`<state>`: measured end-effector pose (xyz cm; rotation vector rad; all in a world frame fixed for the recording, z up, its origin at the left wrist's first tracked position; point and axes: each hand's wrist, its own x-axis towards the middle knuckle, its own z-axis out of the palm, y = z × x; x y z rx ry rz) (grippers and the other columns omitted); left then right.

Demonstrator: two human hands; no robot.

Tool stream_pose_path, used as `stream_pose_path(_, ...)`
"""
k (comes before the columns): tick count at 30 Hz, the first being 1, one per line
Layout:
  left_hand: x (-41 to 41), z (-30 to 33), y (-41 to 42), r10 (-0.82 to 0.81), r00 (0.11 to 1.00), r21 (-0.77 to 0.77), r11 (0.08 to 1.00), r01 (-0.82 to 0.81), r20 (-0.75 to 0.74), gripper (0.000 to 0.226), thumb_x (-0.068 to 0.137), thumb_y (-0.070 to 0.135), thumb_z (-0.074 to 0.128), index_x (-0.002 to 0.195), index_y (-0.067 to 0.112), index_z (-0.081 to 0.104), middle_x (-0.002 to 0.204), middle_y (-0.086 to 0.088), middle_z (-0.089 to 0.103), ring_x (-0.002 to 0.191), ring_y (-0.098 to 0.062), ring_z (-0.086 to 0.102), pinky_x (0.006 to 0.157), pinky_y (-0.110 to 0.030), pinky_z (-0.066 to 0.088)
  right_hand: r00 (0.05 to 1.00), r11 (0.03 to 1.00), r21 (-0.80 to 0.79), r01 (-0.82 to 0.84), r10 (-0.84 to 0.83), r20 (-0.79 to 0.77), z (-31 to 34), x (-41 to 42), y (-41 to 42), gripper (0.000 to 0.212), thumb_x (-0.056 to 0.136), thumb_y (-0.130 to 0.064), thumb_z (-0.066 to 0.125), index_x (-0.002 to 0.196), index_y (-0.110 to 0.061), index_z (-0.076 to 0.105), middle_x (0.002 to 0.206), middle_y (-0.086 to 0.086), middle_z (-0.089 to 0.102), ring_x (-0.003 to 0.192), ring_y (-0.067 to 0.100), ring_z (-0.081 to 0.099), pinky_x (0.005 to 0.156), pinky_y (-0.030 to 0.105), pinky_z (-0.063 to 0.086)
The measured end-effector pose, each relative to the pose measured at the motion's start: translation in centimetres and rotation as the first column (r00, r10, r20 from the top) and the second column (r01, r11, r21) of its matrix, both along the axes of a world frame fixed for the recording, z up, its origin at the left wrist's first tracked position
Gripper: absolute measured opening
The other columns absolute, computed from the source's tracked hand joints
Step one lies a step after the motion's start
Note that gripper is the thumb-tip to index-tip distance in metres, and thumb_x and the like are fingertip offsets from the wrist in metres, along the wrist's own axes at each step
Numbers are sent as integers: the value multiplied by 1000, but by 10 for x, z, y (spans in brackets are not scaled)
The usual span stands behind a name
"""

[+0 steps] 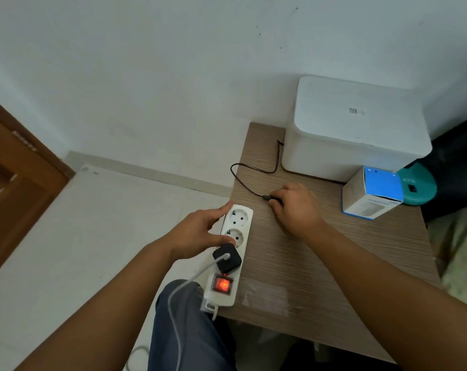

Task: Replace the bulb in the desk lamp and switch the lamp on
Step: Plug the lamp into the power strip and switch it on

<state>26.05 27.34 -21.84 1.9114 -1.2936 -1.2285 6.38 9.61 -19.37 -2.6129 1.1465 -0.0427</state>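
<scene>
From my remote seat I see the right hand (296, 207) near the centre of the wooden table (320, 263), fingers curled round a small dark plug (270, 198) at the end of a thin black cable (243, 180). The cable loops off toward 11 o'clock and runs back to the rear of the table beside a large white box (352, 129). The small print on that box is too blurred to read.

The left hand (200, 234) rests on the white power strip (232, 253) at the table's left edge – fingers straight, the thumb touching the second socket, gripping nothing. A black adapter (227, 257) with a white cable (184, 290) sits in the third socket, and the strip's red switch (222, 284) glows.

At 2 o'clock from the right hand stands a small white-and-blue carton (371, 194) – its writing is not legible. Behind it is a teal object (419, 186), marked with letters I cannot read surely. The lamp itself I cannot identify.
</scene>
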Motion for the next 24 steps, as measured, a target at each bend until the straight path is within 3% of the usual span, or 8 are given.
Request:
stream_pose_path(4,-2,1,1,12,1000,-1,1000,-12,4,88,80,41,80,147,59,25,147,15,51,139,-14,43,111,-41,40,981,997,77,30,-44,187,7,-5,12,28,101,-29,55,121,-21,72,104,0,65,103,22,55,88,41,46)
stream_pose_path(9,-4,4,1,20,1000,0,1000,-20,13,87,81,42,79,147,59,25,147,15,51,139,-14,42,110,-44,41,918,977,211,17,-99,384,23,-10,33,25,100,-27,58,121,-24,72,97,-14,65,84,2,55,70,21,39)
stream_pose_path(11,-5,5,1,19,1000,3,1000,-19,14,87,81,41,79,148,58,25,147,15,51,140,-15,42,110,-47,41,897,962,273,12,-131,422,27,-11,39,25,99,-28,59,121,-26,72,97,-16,68,85,-1,57,68,18,40)
stream_pose_path(18,-2,7,-1,-1,1000,5,1000,1,6,86,79,45,80,147,57,29,144,15,54,138,-12,43,112,-43,41,893,928,366,-68,-106,437,38,-5,51,15,98,-27,61,110,-32,69,92,-18,70,85,-8,61,66,12,39)
stream_pose_path(24,0,6,-3,-9,1000,-5,1000,9,-2,86,80,40,81,149,49,32,146,14,52,138,-11,43,114,-36,38,923,948,257,-188,81,376,28,4,52,18,98,-27,60,111,-24,72,96,-19,65,84,-4,55,70,17,39)
